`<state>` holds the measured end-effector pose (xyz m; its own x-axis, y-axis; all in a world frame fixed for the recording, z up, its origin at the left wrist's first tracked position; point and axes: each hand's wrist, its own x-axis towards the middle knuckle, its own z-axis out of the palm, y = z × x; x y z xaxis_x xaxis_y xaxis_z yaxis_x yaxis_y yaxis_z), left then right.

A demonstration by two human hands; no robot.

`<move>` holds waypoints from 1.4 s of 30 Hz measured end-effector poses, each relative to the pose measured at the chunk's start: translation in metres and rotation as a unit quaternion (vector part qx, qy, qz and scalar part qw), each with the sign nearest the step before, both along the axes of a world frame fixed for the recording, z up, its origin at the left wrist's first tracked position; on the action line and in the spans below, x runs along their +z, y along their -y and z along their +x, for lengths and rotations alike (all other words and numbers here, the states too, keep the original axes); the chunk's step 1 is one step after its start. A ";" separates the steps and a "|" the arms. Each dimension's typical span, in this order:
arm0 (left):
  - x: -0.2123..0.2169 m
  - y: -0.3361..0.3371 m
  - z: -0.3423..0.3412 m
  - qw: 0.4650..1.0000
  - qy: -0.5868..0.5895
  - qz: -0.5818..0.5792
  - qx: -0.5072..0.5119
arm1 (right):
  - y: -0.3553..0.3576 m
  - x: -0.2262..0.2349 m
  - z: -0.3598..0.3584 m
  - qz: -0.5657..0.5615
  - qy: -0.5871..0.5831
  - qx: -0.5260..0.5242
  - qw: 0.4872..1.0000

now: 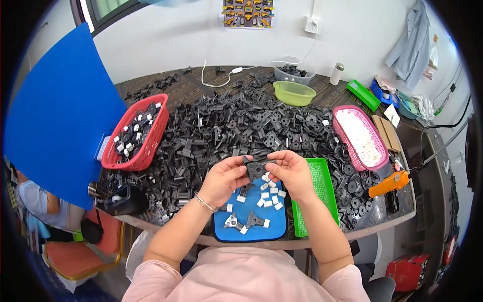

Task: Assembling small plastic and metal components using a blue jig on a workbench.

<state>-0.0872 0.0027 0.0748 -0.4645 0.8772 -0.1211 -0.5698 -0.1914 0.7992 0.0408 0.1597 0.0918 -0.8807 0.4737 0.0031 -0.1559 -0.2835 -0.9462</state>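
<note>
both hands meeting above blue mat [271, 227] at table's near edge, sharing black plastic bracket [255, 168]. left hand [223, 178] pinching bracket's left end, right hand [291, 173] pinching its right end. bracket's long axis running left-right between fingertips, equally near both. small white blocks [269, 197] lying directly beneath, heap of black parts [241, 123] spreading beyond.

A blue board [55, 110] fills the left of the frame. Beside it sits a red basket [135, 132]; a green bowl [294, 92] stands upper centre, a pink basket [360, 136] at right, and an orange tool [388, 183] below it.
</note>
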 end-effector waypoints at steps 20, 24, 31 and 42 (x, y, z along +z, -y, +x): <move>-0.004 0.038 0.035 0.988 -0.146 0.004 0.048 | 0.038 -0.010 0.023 0.001 0.067 0.054 0.996; 0.002 0.034 0.026 0.979 -0.193 -0.019 0.060 | 0.036 -0.018 0.010 0.047 -0.009 0.031 0.998; -0.022 0.041 0.012 0.946 -0.305 -0.078 0.082 | 0.001 -0.044 0.002 0.385 0.130 0.069 0.911; -0.033 0.084 -0.011 0.905 -0.375 -0.149 0.132 | 0.017 -0.057 -0.004 0.682 0.204 0.079 0.698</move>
<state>-0.0984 -0.0817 0.0419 -0.7022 0.7045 0.1030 0.1895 0.0455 0.9808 0.0365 0.1431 0.0349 -0.9811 0.1718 0.0888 0.1369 0.9412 -0.3088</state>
